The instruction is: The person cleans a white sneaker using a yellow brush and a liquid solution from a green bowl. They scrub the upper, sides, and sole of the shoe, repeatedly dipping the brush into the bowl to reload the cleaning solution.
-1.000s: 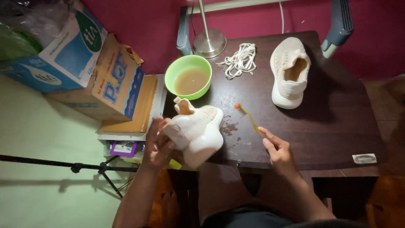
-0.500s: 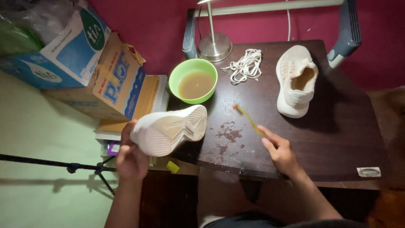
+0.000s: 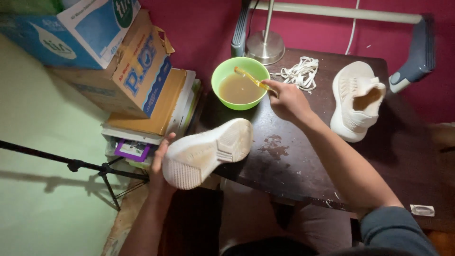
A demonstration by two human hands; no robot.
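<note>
A: Looking down from the head camera, what do both hands hold?

B: The left hand (image 3: 160, 163) is closed around the heel end of a white shoe (image 3: 207, 152). It holds the shoe on its side, sole turned up to the camera, with the toe over the near left edge of the dark table (image 3: 303, 166). The right hand (image 3: 286, 98) pinches a yellow toothbrush (image 3: 250, 79) by its handle, and the brush end is over the brownish water in the green bowl (image 3: 239, 83).

A: Is the brush head in the water?

B: It seems to touch the surface, but I cannot tell how deep it goes.

A: What else is on the table?

B: A second white shoe (image 3: 356, 100) stands at the far right, opening upward. White laces (image 3: 299, 71) lie in a bundle between it and the bowl. Behind the bowl is a round metal lamp base (image 3: 265, 46). A wet stain (image 3: 273, 146) is just beside the toe of the held shoe.

A: How to do this dip well, in your opinion?

B: I think it is better to wet only the bristles and let the drops fall in the bowl. The bowl is quite full, so a gentle move avoids spilling. The cardboard boxes (image 3: 113, 61) and books (image 3: 156, 118) at the left are near, so the sole should stay over the table.
</note>
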